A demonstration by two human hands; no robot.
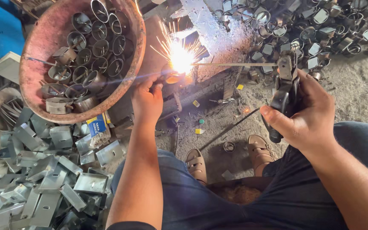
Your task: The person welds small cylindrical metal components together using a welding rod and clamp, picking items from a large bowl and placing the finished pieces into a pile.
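Person is sitting low over the floor, welding. Right hand (pixel 309 117) is gripping a black electrode holder (pixel 284 96), fingers (pixel 277 119) wrapped fully around its handle; the thin welding rod (pixel 235 64) is running leftward from the holder's clamp, roughly level, its tip meeting the bright arc and sparks (pixel 179 57). Left hand (pixel 148 102) is reaching up to the small metal workpiece (pixel 173 78) right at the arc, fingers curled narrowly at it; glare is hiding the contact, so I cannot tell whether they are pinching the piece or only steadying it. The workpiece is sitting on a dark metal block (pixel 179 100), just beside and below the spark point. Progress, judged from the piles: a rusty round pan (pixel 128 81) at upper left is holding many short ring-shaped pieces (pixel 88 59), packed closely; a loose heap of similar ring pieces with plates (pixel 307 34) is lying on the floor at upper right, beyond the rod. At lower left a pile of flat bent sheet-metal brackets (pixel 52 179) is spreading over the floor, beside a small blue and yellow box (pixel 98 127). Which heap is finished stock and which is waiting cannot be told. One joint is being made now; both heaps are large, so the run appears to be mid-course. Sandalled feet (pixel 228 157) are resting on the gritty floor (pixel 363 89) below the work.
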